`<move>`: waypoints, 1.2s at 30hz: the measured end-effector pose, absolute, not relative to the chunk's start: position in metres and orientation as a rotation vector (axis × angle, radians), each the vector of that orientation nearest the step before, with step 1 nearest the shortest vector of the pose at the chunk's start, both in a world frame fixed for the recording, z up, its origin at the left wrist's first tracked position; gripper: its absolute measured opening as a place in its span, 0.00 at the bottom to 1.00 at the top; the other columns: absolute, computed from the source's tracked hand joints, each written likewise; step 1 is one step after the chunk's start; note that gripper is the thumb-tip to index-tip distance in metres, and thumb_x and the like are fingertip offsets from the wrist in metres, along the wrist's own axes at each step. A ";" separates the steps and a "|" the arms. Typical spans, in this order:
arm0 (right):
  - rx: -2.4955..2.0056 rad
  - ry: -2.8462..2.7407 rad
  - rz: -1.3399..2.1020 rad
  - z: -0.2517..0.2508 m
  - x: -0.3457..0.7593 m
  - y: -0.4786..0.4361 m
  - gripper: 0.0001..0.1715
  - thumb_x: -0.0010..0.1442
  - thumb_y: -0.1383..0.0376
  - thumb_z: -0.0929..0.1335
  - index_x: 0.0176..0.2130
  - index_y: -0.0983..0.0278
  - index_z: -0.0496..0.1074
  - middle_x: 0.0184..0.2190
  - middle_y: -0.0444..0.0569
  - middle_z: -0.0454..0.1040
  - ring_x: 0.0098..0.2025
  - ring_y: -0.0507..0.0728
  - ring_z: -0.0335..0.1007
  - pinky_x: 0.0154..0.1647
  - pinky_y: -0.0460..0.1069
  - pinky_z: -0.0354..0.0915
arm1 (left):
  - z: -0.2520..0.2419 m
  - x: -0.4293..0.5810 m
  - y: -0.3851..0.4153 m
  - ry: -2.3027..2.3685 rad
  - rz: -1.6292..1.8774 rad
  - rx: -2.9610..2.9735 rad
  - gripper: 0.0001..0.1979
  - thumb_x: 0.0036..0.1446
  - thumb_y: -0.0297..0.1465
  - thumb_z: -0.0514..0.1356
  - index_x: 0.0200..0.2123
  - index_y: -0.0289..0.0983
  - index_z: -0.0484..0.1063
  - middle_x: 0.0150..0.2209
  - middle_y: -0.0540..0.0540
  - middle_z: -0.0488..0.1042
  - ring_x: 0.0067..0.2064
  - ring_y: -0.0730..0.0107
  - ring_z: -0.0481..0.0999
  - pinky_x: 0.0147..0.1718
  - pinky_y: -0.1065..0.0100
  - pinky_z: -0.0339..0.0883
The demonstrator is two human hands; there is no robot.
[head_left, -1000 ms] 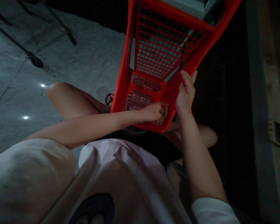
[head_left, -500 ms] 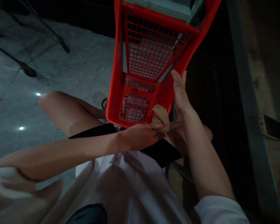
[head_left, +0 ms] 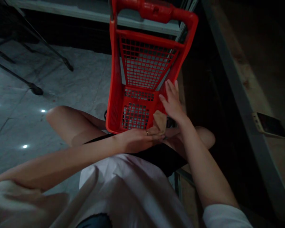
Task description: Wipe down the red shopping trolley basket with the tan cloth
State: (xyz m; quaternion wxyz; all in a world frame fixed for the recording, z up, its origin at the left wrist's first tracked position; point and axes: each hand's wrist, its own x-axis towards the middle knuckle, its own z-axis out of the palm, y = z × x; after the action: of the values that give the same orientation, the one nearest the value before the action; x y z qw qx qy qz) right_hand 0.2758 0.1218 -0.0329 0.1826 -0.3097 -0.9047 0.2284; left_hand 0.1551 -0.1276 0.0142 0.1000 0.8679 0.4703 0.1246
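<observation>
A red plastic shopping basket (head_left: 111, 104) with grid walls and a raised handle stands before my knees. My left hand (head_left: 139, 139) is at its near edge, with a ring on one finger, and holds a crumpled tan cloth (head_left: 160, 122) against the near right corner. The cloth looks thin and folded; it may be paper. My right hand (head_left: 173, 100) lies on the basket's right rim, fingers stretched out and the thumb apart, with nothing held. The fingertips of my left hand are partly hidden by the cloth.
On the wooden bench or table (head_left: 242, 66) at the right lies a phone (head_left: 270, 125). Thin black stand legs (head_left: 35, 89) rest on the tiled floor (head_left: 90, 79) at the left. A pale shelf edge (head_left: 85, 15) runs behind the basket.
The view has tilted up, so the basket's handle now shows. My right hand has come from upright beside the rim to lying over it, thumb spread. My left hand still holds the cloth.
</observation>
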 end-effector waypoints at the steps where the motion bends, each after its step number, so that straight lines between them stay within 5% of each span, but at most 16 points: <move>1: -0.876 -2.565 0.608 -0.033 0.275 0.118 0.40 0.75 0.54 0.60 0.79 0.58 0.48 0.81 0.49 0.44 0.84 0.60 0.25 0.83 0.69 0.37 | 0.014 0.151 -0.141 1.382 0.414 2.567 0.21 0.76 0.27 0.55 0.66 0.43 0.73 0.70 0.54 0.71 0.70 0.74 0.71 0.68 0.76 0.66; 9: -0.924 -2.598 0.492 -0.018 0.268 0.099 0.45 0.67 0.75 0.57 0.79 0.68 0.46 0.81 0.54 0.45 0.83 0.59 0.27 0.83 0.64 0.42 | 0.010 0.061 -0.214 1.685 0.510 2.687 0.23 0.73 0.25 0.51 0.64 0.44 0.75 0.64 0.51 0.77 0.65 0.71 0.78 0.63 0.67 0.74; 16: -1.085 -2.639 0.205 -0.009 0.252 0.078 0.43 0.67 0.72 0.57 0.78 0.70 0.51 0.79 0.58 0.51 0.82 0.66 0.39 0.79 0.68 0.56 | -0.018 0.078 -0.219 2.037 0.867 2.543 0.26 0.65 0.21 0.50 0.61 0.36 0.77 0.57 0.47 0.83 0.62 0.64 0.81 0.63 0.62 0.76; 21: -1.081 -2.672 0.027 -0.012 0.258 0.049 0.39 0.70 0.65 0.60 0.76 0.73 0.58 0.74 0.66 0.61 0.79 0.69 0.52 0.79 0.69 0.54 | -0.040 0.136 -0.193 2.084 1.089 2.472 0.22 0.66 0.23 0.52 0.58 0.34 0.77 0.54 0.43 0.84 0.59 0.63 0.82 0.58 0.61 0.80; 27: -0.949 -2.655 0.014 -0.013 0.286 0.045 0.38 0.69 0.64 0.61 0.74 0.72 0.61 0.73 0.66 0.64 0.77 0.71 0.56 0.77 0.71 0.56 | -0.039 0.090 -0.206 1.773 0.786 2.973 0.15 0.69 0.28 0.58 0.52 0.41 0.83 0.52 0.47 0.85 0.61 0.65 0.81 0.62 0.65 0.77; 31: -0.884 -2.682 0.071 -0.013 0.287 0.060 0.37 0.66 0.65 0.63 0.72 0.68 0.65 0.71 0.63 0.68 0.76 0.72 0.59 0.76 0.74 0.57 | -0.017 0.017 -0.202 1.559 0.591 3.242 0.15 0.69 0.29 0.61 0.56 0.43 0.81 0.61 0.48 0.80 0.68 0.61 0.75 0.67 0.61 0.72; 36: -0.834 -2.701 0.050 -0.018 0.275 0.083 0.32 0.63 0.67 0.64 0.64 0.65 0.75 0.64 0.61 0.76 0.70 0.72 0.68 0.76 0.72 0.58 | -0.011 -0.035 -0.134 1.981 0.441 2.910 0.20 0.70 0.23 0.58 0.61 0.39 0.77 0.67 0.43 0.74 0.72 0.57 0.69 0.71 0.51 0.68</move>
State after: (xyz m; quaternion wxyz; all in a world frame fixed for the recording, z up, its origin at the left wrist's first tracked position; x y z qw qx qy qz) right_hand 0.2753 0.0828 -0.0183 0.1564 -0.2912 -0.9436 0.0175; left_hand -0.0352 -0.1341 -0.0106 -0.2016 0.8033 0.5470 0.1217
